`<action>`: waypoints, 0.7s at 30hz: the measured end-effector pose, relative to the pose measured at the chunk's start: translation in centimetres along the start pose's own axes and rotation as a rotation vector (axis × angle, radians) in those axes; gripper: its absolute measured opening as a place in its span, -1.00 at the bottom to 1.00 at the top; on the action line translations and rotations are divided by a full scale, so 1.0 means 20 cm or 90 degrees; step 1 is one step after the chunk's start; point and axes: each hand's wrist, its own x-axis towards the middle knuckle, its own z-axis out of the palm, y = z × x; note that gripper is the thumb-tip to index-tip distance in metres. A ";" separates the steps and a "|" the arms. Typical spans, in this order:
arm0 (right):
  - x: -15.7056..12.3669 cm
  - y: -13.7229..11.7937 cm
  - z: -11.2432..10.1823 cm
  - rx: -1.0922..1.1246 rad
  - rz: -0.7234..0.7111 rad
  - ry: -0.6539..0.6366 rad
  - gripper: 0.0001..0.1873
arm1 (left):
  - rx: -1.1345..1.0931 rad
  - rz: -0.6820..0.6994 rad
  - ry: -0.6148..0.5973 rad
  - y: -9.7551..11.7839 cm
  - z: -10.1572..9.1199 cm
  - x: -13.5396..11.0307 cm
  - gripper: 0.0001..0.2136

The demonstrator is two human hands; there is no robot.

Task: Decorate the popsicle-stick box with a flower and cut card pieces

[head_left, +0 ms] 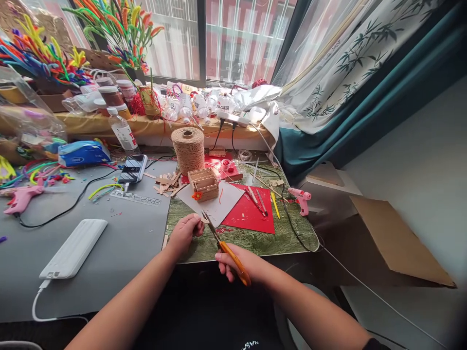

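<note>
My right hand (235, 262) is closed around the orange handles of a pair of scissors (229, 253). Their metal blades point up and left, toward the fingertips of my left hand (186, 231). Between those fingertips is pinched a small pale piece (205, 220) that looks like wood or card, touching or very near the blades. Just beyond sits a small crate of craft sticks (204, 185) with an orange flower on its corner. It rests on a white sheet (228, 197), which overlaps a red sheet (251, 221).
A twine spool (188, 153) stands behind the crate, with loose craft sticks (168, 183) to its left. Pens (255, 199) and a yellow cutter (275, 205) lie right. Pink glue guns (302, 198) with cords flank the work area. A power bank (75, 248) lies left; a phone (133, 168) stands behind.
</note>
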 end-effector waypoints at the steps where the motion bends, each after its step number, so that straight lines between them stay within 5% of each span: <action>1: 0.00 0.01 0.00 0.014 -0.004 -0.001 -0.66 | 0.010 0.004 0.000 0.00 0.00 0.00 -0.66; 10: 0.04 0.06 0.08 0.037 -0.007 0.020 -0.61 | 0.008 0.007 0.044 -0.07 0.03 -0.03 -0.63; 21: -0.05 -0.06 0.01 -0.274 -0.059 0.156 -0.62 | -0.009 0.036 0.050 -0.04 0.04 -0.06 -0.68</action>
